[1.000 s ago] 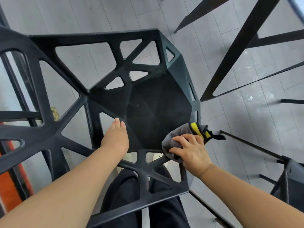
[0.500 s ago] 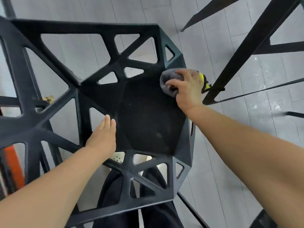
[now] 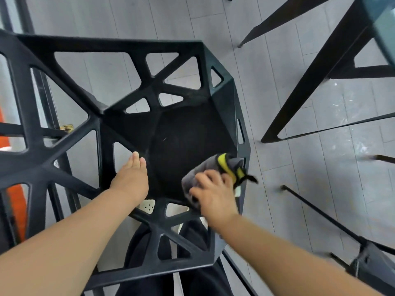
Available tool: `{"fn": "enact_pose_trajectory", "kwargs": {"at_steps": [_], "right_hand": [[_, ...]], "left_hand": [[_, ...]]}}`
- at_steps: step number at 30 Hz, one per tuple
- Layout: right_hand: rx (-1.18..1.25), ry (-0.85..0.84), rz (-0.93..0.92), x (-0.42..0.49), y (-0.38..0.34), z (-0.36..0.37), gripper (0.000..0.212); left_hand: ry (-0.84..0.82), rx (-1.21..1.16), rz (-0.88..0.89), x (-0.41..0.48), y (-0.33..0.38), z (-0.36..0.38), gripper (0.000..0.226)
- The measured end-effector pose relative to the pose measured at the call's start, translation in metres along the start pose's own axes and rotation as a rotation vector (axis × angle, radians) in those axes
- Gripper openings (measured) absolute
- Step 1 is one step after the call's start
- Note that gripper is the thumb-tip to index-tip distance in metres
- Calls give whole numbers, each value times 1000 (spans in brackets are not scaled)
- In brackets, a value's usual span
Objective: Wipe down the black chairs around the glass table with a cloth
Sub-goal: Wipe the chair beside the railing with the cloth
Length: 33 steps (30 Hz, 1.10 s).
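Grey floor [image 3: 149, 18], black chair [image 3: 188, 133], cloth [image 3: 205, 170] on seat

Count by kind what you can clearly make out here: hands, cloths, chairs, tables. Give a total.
Hands: 2, left hand and right hand
Cloths: 1, grey cloth with yellow trim, gripped by the right hand
Chairs: 1, black chair
Tables: 1, glass table
Total: 5
Not counted: dark frame at the lower right edge, too cut off to name.

Orange upright panel [image 3: 16, 199] far left of the left hand [image 3: 130, 180], white perforated shoe [image 3: 147, 206] just below it, pale grey tiled floor [image 3: 277, 159] beyond.
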State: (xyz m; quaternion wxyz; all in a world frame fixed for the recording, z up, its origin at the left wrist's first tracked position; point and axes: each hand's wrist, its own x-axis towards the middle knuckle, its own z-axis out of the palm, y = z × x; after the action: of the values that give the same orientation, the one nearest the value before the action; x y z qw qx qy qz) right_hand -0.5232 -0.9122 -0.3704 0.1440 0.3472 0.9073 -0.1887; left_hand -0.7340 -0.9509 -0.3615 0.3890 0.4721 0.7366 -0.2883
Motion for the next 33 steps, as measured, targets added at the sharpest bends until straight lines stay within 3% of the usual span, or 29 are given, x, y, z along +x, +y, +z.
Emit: {"fn": "enact_pose_trajectory", "kwargs": {"at_steps": [5, 9, 14, 19, 24, 28, 33], "right_hand": [[-58, -25, -180, 4, 17, -8, 20], [-160, 11, -13, 47, 48, -46, 24], [-161, 11, 102, 62, 33, -50, 35], [-145, -20, 44, 2, 24, -23, 31], [-47, -36, 40, -74, 30, -2, 46], [-81, -9, -11, -41, 45, -11, 31], [-95, 96, 145, 33, 59, -43, 25]], "left_hand": [[15, 39, -19, 2, 4, 9, 67], [54, 125, 4, 9, -3, 23, 67], [54, 135, -18, 2, 7, 17, 64], [39, 164, -30, -2, 10, 11, 63], [56, 140, -26, -3, 7, 12, 63], [71, 161, -36, -6, 11, 13, 63], [112, 222, -16, -4, 10, 21, 62]]}}
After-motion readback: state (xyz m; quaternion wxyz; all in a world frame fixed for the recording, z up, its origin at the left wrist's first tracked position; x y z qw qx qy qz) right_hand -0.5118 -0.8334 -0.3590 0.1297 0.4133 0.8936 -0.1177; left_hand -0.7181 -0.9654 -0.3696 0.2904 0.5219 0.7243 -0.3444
